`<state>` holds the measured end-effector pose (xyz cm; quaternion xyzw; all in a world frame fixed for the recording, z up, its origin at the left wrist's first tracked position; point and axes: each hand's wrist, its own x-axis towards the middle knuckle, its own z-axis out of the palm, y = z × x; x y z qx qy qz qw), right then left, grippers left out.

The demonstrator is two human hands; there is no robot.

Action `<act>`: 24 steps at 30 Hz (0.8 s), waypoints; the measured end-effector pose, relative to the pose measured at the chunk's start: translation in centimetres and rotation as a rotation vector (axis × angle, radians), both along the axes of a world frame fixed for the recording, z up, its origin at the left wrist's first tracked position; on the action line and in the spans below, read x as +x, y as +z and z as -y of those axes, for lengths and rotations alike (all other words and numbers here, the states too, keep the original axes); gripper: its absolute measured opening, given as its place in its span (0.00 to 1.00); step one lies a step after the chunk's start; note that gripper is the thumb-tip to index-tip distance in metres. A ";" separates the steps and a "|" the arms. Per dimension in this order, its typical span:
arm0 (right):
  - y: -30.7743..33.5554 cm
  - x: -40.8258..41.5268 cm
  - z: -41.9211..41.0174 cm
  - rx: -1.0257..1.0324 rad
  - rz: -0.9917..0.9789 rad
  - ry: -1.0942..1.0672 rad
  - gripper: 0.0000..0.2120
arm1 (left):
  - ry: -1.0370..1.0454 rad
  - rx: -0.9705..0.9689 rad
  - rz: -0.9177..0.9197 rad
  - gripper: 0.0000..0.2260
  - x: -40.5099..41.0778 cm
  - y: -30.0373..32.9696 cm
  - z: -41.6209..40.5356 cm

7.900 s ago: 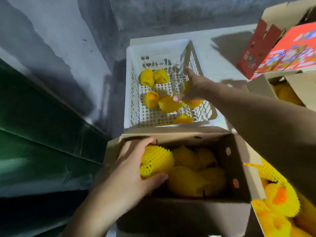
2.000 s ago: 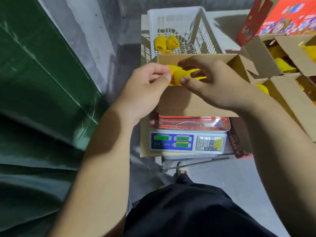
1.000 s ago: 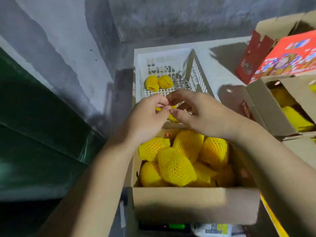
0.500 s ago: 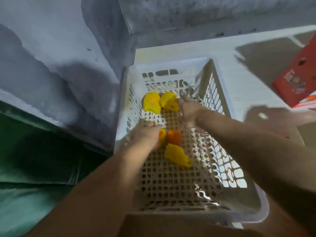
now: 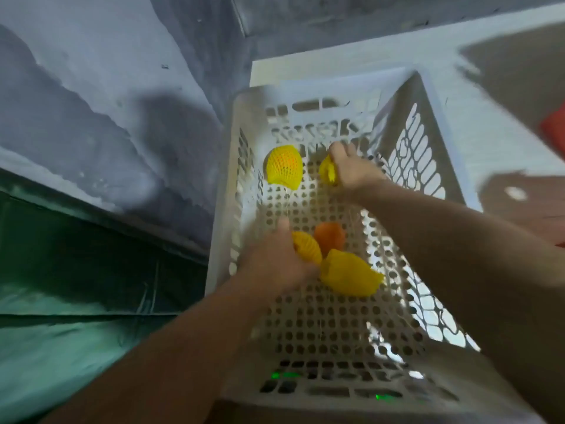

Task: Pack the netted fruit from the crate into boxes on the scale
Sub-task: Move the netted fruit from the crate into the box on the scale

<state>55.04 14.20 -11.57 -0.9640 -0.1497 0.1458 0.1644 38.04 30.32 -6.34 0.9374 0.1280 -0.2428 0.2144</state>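
Both my hands reach down into the white perforated crate (image 5: 305, 332). My left hand (image 5: 275, 264) grips a yellow-netted fruit (image 5: 307, 247) near the crate's middle. My right hand (image 5: 351, 169) grips another yellow-netted fruit (image 5: 327, 172) at the far end. A third netted fruit (image 5: 284, 171) lies loose at the far left corner. A bare orange fruit (image 5: 330, 237) and a yellow net piece (image 5: 348, 276) lie beside my left hand. The boxes and the scale are out of view, apart from green lights (image 5: 281, 375) glowing through the crate's near wall.
A grey wall (image 5: 107, 102) and green sheeting (image 5: 76, 286) run along the left of the crate. The crate stands on a white surface (image 5: 474, 96). A red box corner (image 5: 555, 130) and a brown cardboard flap (image 5: 532, 203) show at the right edge.
My right hand has closed round the far netted fruit, which it was only touching. My left hand holds the netted fruit by the orange one. The view has moved in closer over the crate.
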 end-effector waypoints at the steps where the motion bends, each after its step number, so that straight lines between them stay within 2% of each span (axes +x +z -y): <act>1: 0.6 -0.4 0.4 0.036 -0.002 -0.020 0.35 | 0.018 -0.077 0.052 0.35 -0.8 1.9 0.0; 4: 4.6 -2.6 1.4 0.112 -0.045 -0.036 0.39 | 0.034 -0.272 0.238 0.28 -3.6 7.9 0.5; 7: 10.9 -6.7 2.2 0.300 -0.107 -0.043 0.33 | 0.030 -0.438 0.345 0.28 -7.5 12.2 1.4; 10: 16.6 -13.4 3.1 0.449 -0.088 0.018 0.29 | 0.017 -0.493 0.471 0.28 -12.1 14.2 1.8; 13: 21.3 -20.9 3.9 0.573 -0.061 0.064 0.30 | 0.048 -0.609 0.485 0.30 -16.8 16.1 2.1; 15: 23.9 -25.7 4.4 0.562 0.016 0.055 0.33 | 0.024 -0.700 0.509 0.29 -20.0 17.2 2.4; 19: 27.0 -34.5 5.5 0.587 0.129 -0.019 0.28 | -0.033 -0.764 0.600 0.27 -27.1 18.3 1.7; 24: 27.9 -44.7 6.7 0.694 0.241 -0.199 0.30 | 0.067 -0.850 0.644 0.27 -33.2 19.1 2.0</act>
